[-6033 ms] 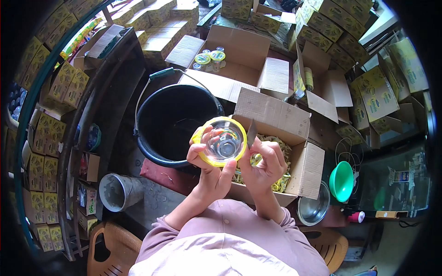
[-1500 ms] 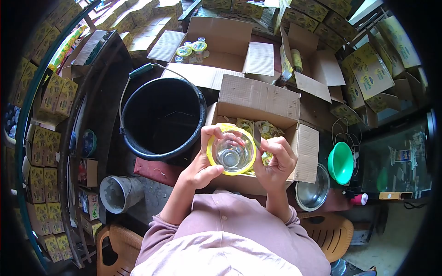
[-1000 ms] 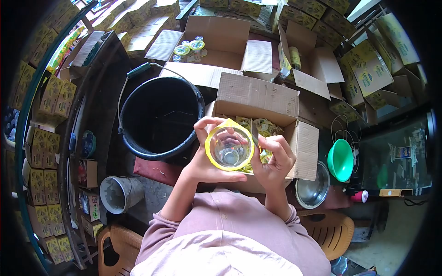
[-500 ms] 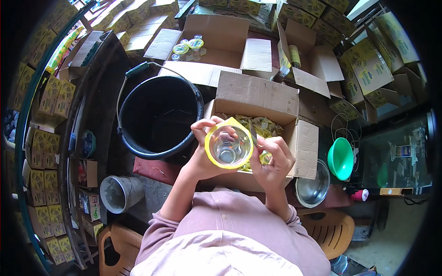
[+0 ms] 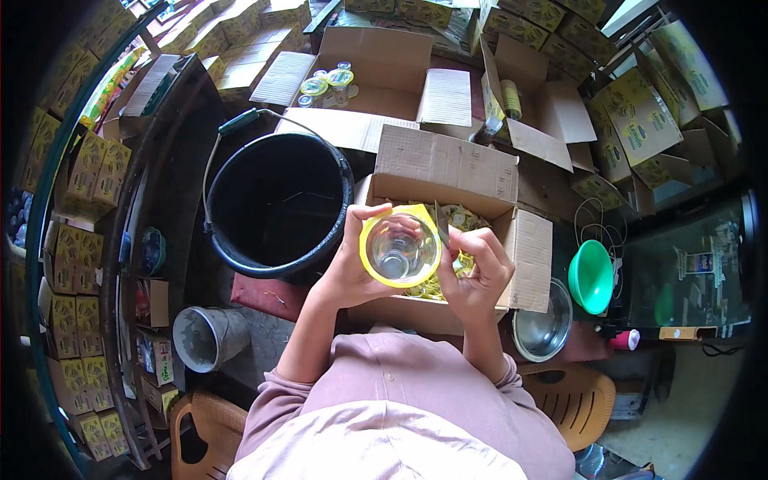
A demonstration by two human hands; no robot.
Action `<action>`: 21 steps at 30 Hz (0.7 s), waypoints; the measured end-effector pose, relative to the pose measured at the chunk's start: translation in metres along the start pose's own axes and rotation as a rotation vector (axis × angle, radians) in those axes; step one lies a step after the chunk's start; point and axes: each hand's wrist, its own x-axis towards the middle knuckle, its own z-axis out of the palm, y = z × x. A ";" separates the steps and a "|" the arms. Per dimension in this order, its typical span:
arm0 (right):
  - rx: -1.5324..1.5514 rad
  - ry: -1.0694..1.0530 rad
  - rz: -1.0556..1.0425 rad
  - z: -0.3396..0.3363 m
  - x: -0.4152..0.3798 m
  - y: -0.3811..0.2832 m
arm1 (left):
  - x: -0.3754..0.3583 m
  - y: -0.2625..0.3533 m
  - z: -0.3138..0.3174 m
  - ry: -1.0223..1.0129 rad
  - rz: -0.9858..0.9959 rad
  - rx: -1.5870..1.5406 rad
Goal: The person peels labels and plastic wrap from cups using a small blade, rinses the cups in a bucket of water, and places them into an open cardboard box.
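A clear plastic cup (image 5: 398,248) with a yellow rim is turned toward the camera at the centre. My left hand (image 5: 352,268) is wrapped round its left side and underside. Close to the cup's right edge, my right hand (image 5: 478,276) pinches a small dark blade (image 5: 442,222) between thumb and fingers. Beneath both hands stands an open cardboard box (image 5: 448,164) with yellow scraps (image 5: 424,290) inside, partly hidden by the cup and hands.
A large black bucket (image 5: 268,204) stands left of the box, a grey bucket (image 5: 210,338) lower left. Right are a steel bowl (image 5: 544,324) and a green bowl (image 5: 591,277). Behind, an open carton (image 5: 376,56) holds several lidded cups (image 5: 339,78).
The cup has shifted slightly right, and its yellow rim has turned, with the pointed corner now further right. The left fingers have changed position around it. My right hand stays nearly in place.
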 end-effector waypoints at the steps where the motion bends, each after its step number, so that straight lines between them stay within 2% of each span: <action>1: -0.001 0.002 0.001 0.001 0.000 0.000 | 0.000 0.001 0.000 0.009 -0.010 0.000; 8: -0.009 -0.041 -0.050 0.004 -0.001 0.002 | -0.003 0.012 -0.005 -0.014 -0.103 0.038; 11: -0.001 -0.052 -0.049 0.005 0.000 0.003 | -0.006 0.008 -0.006 -0.016 -0.106 -0.041; 14: 0.010 -0.057 -0.033 0.005 0.000 0.005 | -0.008 0.005 -0.004 -0.028 -0.203 -0.176; 17: -0.002 -0.040 -0.023 0.004 -0.001 0.005 | -0.007 0.002 -0.005 0.002 -0.177 -0.131; 21: -0.037 -0.023 -0.017 0.004 -0.001 0.004 | -0.008 -0.004 -0.004 0.046 -0.192 -0.255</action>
